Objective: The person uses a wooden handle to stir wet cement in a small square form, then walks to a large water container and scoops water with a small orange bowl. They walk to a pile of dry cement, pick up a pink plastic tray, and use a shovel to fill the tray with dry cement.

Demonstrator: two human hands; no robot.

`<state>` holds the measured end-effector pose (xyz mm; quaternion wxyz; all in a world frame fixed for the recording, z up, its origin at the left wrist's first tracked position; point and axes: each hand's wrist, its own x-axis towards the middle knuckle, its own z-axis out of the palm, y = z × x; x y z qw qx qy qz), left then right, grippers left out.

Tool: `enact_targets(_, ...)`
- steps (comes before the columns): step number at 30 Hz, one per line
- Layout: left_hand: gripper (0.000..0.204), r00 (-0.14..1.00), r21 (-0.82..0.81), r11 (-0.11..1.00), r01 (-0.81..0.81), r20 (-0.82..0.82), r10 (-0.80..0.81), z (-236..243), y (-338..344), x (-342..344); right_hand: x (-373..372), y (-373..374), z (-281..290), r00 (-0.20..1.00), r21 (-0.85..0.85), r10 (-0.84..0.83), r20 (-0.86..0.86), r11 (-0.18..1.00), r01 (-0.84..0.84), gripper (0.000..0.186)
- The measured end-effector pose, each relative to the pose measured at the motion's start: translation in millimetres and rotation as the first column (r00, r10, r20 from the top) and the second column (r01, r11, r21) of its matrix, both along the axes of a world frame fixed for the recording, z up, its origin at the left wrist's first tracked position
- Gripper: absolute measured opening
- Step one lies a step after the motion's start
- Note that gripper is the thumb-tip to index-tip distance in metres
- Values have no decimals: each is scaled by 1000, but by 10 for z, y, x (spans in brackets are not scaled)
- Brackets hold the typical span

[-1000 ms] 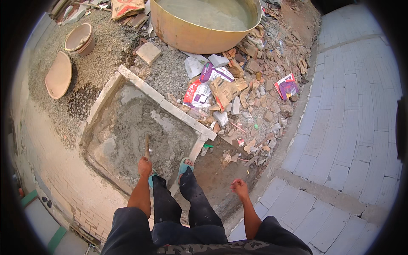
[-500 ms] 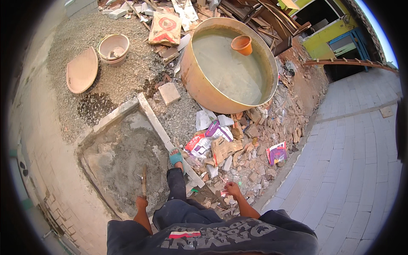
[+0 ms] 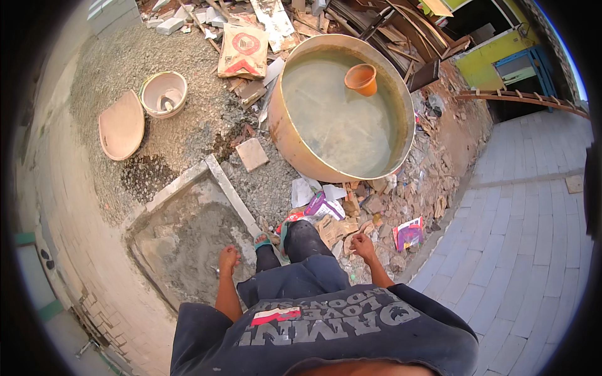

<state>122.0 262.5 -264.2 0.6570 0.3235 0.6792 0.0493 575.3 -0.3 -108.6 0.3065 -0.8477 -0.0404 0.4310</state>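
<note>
My left hand (image 3: 229,258) is closed, fingers curled, above the wet grey mortar (image 3: 200,235) in a low framed bed. What it grips, if anything, is hidden; no handle shows. Over the rubble, my right hand (image 3: 362,247) has its fingers curled in; anything held there is too small to make out. One sandalled foot (image 3: 262,240) is by the bed's pale edging (image 3: 231,190). My other leg is bent forward, its knee (image 3: 304,235) partly covering the red and purple bags. Beyond the rubble stands a big round tub (image 3: 342,172) of cloudy water, with an orange bucket (image 3: 360,80) in it.
Broken masonry (image 3: 379,216) lies between the tub and a grey paved floor (image 3: 501,232). At far left, a pale bucket (image 3: 164,94) and a shallow tray (image 3: 121,125) rest on gravel. A paper sack (image 3: 243,51) and scrap wood (image 3: 407,37) are behind; one loose block (image 3: 252,154) sits beside the bed.
My left hand has risen forward from low in the bed; the wooden stick seen in it earlier no longer shows. My right hand has moved forward and right, and one leg has swung ahead.
</note>
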Motion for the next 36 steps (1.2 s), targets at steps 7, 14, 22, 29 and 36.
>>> enact_targets(7,31,992,79,995,-58,115,48,486,955,923,373,-350,-49,975,-92,-219,-41,972,215,25)
enact_targets(14,27,979,-89,976,-199,-74,192,33,648,671,1527,1083,-327,937,100,-334,-98,934,344,33)
enact_targets(22,25,917,-269,919,-290,-353,186,836,268,895,3967,4055,-993,972,163,-229,-43,959,233,68)
enact_targets(29,23,896,-339,883,-324,-410,171,1337,676,1730,6087,5740,-1823,805,288,-583,112,794,535,65)
enact_targets(36,18,865,-360,867,-344,-482,143,1574,976,1984,6690,6449,-2468,599,210,-797,-81,574,791,94)
